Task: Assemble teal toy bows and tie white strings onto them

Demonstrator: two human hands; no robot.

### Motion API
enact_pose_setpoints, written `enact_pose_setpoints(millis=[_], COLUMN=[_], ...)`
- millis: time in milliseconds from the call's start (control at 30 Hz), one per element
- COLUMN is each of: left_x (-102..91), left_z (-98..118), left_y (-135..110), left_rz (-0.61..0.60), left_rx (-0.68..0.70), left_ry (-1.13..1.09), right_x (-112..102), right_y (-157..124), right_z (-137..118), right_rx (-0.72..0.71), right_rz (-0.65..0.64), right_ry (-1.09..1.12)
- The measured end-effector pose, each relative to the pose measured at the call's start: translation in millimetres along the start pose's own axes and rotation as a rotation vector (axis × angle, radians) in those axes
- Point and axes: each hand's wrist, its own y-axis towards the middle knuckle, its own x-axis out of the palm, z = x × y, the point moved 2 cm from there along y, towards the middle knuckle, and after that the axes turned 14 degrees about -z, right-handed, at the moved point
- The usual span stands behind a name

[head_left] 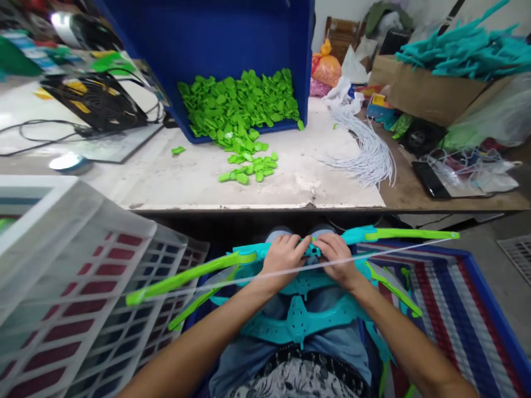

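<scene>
A teal toy bow [359, 234] with lime-green limb ends and a white string lies across in front of me, above my lap. My left hand [286, 255] is closed on its middle part, just left of the centre. On the other side of the centre, my right hand [335, 255] grips the same bow. Both thumbs and fingertips meet near a small green bit at the bow's centre; what they press there is partly hidden. Beneath it, more teal bow bodies [297, 320] rest on my lap, some with green limbs.
A tipped blue bin [232, 33] spills small green plastic pieces [249, 105] onto the table [174, 185]. White strings [369, 152] lie to the right, beside a cardboard box [435, 88] of teal parts. A white crate [95, 265] stands left, a blue-rimmed striped crate [452, 298] right.
</scene>
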Motion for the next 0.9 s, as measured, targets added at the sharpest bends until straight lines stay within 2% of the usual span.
enact_pose_setpoints(millis=[67,167,233,300,367,400,500,567,667,733,800,900], left_x=[-12.5,-29.7,-32.7,-27.5,-17.8,-12.6,0.9,7.5,13.8,15.5,15.7,14.3], left_z=[-10,-36,-55,-70,-80,-84,-90,-94,-100,-101,-101,-99], left_y=[5,15,22,30,38,41,49,53,55,55,55,53], left_rz=[-0.061,-0.157,-0.212,-0.273,-0.326,-0.349,-0.392,-0.399,-0.393,-0.395,-0.400,-0.402], left_rx=[-0.052,-0.104,-0.099,-0.080,-0.077,-0.084,-0.110,-0.101,-0.081,-0.075,-0.078,-0.089], left_ry=[-0.081,-0.256,-0.335,-0.354,-0.383,-0.421,-0.612,-0.722,-0.778,-0.758,-0.730,-0.701], right_x=[-7,-27,-40,-41,-27,-14,33,62,89,93,83,43], right_y=[16,45,70,103,144,165,222,247,262,263,259,244], right_z=[-4,-16,-20,-14,2,12,34,39,35,32,34,45], right_rx=[0.010,-0.035,-0.104,-0.114,-0.014,0.058,0.225,0.280,0.283,0.260,0.253,0.288], right_rz=[-0.054,-0.071,-0.063,-0.072,-0.150,-0.228,-0.476,-0.552,-0.654,-0.701,-0.661,-0.606], right_ry=[0.031,0.084,0.168,0.201,0.139,0.088,-0.040,-0.115,-0.199,-0.224,-0.218,-0.127])
